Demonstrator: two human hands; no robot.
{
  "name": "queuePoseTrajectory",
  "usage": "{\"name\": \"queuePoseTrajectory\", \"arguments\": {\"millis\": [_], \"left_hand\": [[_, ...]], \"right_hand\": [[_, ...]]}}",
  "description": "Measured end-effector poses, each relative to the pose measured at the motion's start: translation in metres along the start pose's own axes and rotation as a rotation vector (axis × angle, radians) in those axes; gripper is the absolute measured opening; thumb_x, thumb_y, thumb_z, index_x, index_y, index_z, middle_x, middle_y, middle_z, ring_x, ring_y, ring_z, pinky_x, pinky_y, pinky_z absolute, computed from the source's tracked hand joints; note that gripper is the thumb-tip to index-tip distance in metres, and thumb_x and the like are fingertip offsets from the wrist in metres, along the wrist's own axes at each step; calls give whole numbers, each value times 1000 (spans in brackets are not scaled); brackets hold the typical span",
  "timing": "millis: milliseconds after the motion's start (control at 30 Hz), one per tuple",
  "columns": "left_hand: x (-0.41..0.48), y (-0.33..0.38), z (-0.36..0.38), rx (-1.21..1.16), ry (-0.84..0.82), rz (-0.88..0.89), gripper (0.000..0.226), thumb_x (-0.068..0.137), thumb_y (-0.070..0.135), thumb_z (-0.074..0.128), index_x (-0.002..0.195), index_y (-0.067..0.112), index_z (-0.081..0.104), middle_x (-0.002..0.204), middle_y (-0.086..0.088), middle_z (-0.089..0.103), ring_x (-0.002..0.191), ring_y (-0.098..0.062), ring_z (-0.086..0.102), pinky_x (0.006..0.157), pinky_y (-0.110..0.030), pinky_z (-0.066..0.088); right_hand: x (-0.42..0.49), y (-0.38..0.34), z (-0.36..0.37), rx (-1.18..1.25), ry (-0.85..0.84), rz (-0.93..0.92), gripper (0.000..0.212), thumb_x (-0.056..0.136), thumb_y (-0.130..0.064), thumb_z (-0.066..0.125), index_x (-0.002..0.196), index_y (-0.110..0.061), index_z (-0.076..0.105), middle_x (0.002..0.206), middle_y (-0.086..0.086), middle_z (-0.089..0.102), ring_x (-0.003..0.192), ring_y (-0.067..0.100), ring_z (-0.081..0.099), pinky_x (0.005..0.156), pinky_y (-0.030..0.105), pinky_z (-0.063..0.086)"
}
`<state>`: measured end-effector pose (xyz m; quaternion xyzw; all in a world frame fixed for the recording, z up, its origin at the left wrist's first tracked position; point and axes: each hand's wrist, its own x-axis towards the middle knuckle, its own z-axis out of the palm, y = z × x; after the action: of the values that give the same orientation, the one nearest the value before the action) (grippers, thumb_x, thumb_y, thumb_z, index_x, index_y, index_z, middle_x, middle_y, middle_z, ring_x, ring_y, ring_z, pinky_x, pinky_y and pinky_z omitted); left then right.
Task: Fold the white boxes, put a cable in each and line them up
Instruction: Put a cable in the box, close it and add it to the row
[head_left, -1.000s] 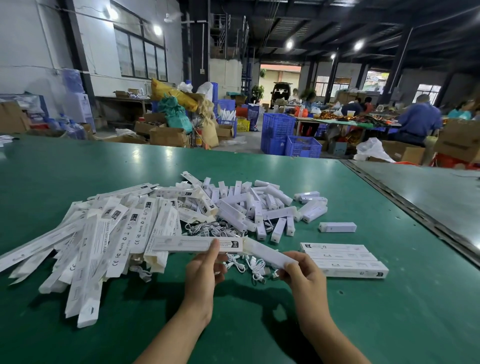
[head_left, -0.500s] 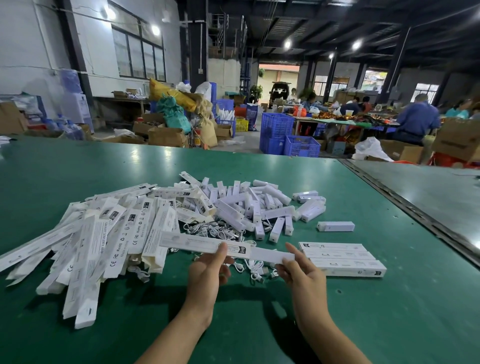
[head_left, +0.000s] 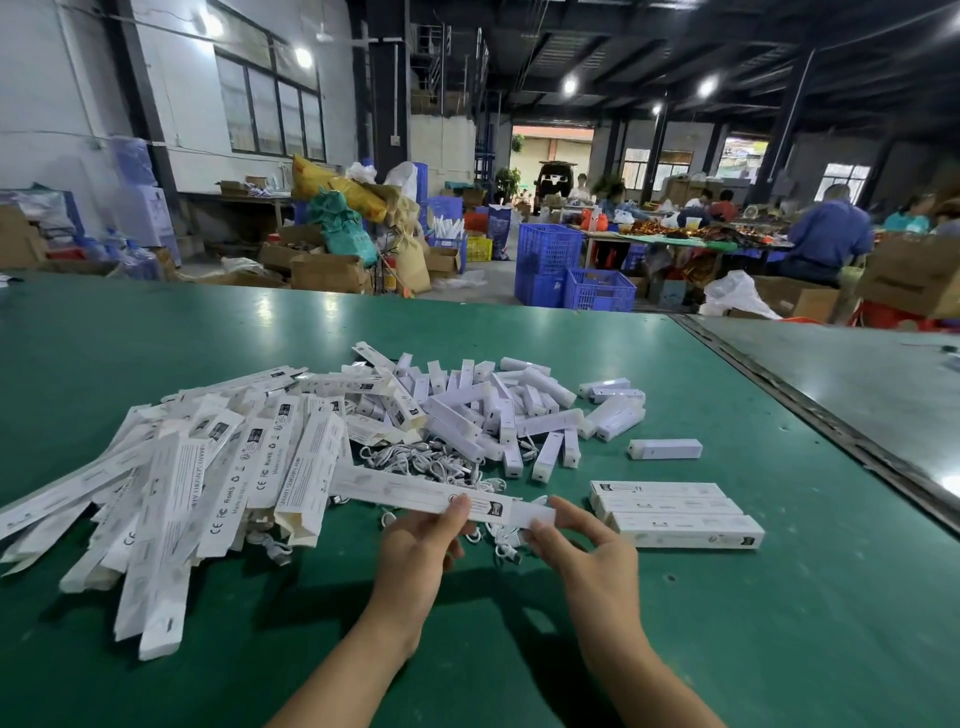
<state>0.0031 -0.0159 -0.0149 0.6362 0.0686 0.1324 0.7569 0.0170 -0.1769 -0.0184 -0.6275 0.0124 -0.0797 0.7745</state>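
Observation:
I hold a long white box (head_left: 405, 491) level above the green table (head_left: 779, 623). My left hand (head_left: 421, 545) pinches it near its right end, thumb on top by the black logo. My right hand (head_left: 587, 551) pinches the white piece sticking out of that end. A heap of flat unfolded white boxes (head_left: 208, 467) spreads to the left. White coiled cables (head_left: 431, 462) lie under and behind the held box. Three folded boxes (head_left: 675, 512) lie side by side in a row to the right.
A pile of short white devices (head_left: 509, 410) sits behind the cables, one lone white device (head_left: 665, 449) to its right. A metal seam (head_left: 810, 415) splits the table from a grey one. Blue crates (head_left: 571, 275) and seated people are far beyond.
The white piece in my right hand has slid further into the box's right end. Both hands have shifted slightly right and closer together.

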Motion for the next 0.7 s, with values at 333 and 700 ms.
{"name": "queuePoseTrajectory", "arguments": {"millis": [333, 700], "left_hand": [[-1, -2, 4, 57, -31, 51, 45, 69, 51, 68, 74, 7, 71, 56, 5, 62, 52, -8, 53, 54, -17, 45], [1, -1, 3, -112, -38, -99, 34, 72, 46, 69, 67, 12, 70, 62, -5, 64, 54, -15, 54, 60, -30, 43]], "right_hand": [[-8, -7, 4, 31, -189, 35, 30, 87, -46, 64, 113, -32, 68, 96, 1, 73, 51, 23, 61, 44, 23, 41], [-7, -15, -1, 117, -366, 64, 57, 82, -70, 46, 125, -35, 57, 111, 1, 72, 45, 23, 59, 45, 25, 44]]}}
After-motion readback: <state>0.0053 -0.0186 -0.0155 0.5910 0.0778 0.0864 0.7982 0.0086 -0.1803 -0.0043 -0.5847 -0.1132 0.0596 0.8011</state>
